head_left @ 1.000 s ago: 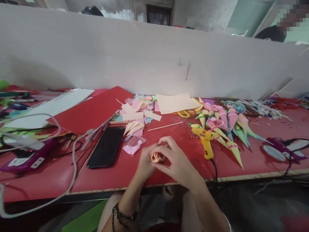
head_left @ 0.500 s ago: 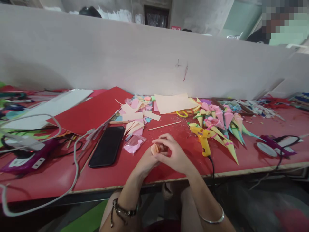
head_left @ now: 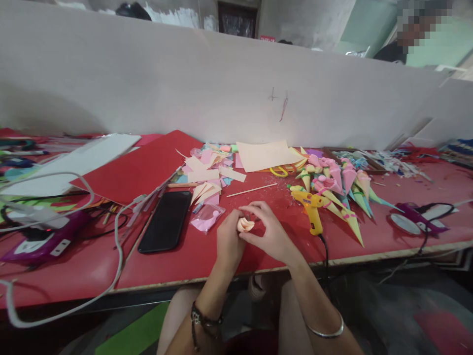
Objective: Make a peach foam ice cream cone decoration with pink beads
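Observation:
A small peach-coloured paper roll (head_left: 245, 225), with layered edges like a rosebud, sits in my left hand (head_left: 229, 236), whose fingers are closed round it. My right hand (head_left: 268, 230) curves in from the other side. Its thumb and fingers are apart, with the thumb tip close to the roll's lower edge; whether it touches I cannot tell. Just beyond the hands lies a thin wooden stick (head_left: 252, 190). To the right rests a yellow glue gun (head_left: 312, 212), beside several pastel paper cones (head_left: 353, 229) with pink tops.
On the red table are a black phone (head_left: 165, 222), a small plastic bag (head_left: 207, 218), paper scraps (head_left: 203, 175), a peach sheet (head_left: 264, 155), yellow scissors (head_left: 279, 171) and a red sheet (head_left: 136, 170). Purple power strips (head_left: 48, 244) with cables lie at the sides. A white partition (head_left: 185, 88) stands behind.
My left hand has turned more upright and shifted slightly right, bringing the peach roll's layered end into view. My right hand has opened a little around it.

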A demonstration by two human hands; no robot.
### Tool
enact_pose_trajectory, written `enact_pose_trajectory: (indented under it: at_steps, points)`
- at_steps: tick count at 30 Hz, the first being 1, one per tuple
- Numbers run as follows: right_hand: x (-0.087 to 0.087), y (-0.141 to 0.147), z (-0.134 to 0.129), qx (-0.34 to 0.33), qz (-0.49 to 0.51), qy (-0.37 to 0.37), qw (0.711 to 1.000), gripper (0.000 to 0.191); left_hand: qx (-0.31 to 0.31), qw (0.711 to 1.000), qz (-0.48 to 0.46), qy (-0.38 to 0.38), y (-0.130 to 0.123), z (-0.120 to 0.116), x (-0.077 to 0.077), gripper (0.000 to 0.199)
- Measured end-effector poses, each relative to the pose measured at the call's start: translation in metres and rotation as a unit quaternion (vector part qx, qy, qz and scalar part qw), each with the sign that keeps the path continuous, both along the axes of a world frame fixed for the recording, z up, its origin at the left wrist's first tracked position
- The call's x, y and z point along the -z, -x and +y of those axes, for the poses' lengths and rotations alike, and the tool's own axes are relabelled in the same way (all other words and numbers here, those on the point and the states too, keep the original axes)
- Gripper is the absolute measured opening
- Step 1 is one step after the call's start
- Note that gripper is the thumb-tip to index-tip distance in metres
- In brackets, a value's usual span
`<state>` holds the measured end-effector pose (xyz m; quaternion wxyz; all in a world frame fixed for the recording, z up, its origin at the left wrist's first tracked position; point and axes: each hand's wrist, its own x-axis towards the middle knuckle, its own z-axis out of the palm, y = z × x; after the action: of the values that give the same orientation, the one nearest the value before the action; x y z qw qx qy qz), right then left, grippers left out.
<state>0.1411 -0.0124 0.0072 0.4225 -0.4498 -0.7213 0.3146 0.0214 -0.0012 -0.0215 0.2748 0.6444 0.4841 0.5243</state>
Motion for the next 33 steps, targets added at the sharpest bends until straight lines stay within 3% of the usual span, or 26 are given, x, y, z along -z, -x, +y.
enact_pose_trajectory:
  at_steps: [3,9,17,22,33]
  points:
    - [0.005,0.004,-0.001,0.009,0.016,-0.026,1.0,0.037,-0.021,0.998,0.041,-0.03,0.001,-0.002,0.001,0.011]
    - [0.005,0.011,-0.002,0.054,0.065,-0.061,0.995,0.015,-0.037,0.998,0.048,-0.017,0.0,0.002,0.003,0.012]
    - [0.009,0.011,0.005,0.054,0.04,-0.024,0.997,0.022,0.013,0.998,0.054,-0.027,-0.001,0.004,0.008,0.014]
    - [0.007,0.01,0.006,0.075,0.041,-0.014,0.996,0.021,0.031,0.995,0.083,-0.043,0.003,0.006,0.01,0.029]
    - [0.009,-0.004,0.015,0.101,0.049,0.004,0.994,0.024,0.054,0.992,0.115,0.012,0.007,0.008,0.016,0.06]
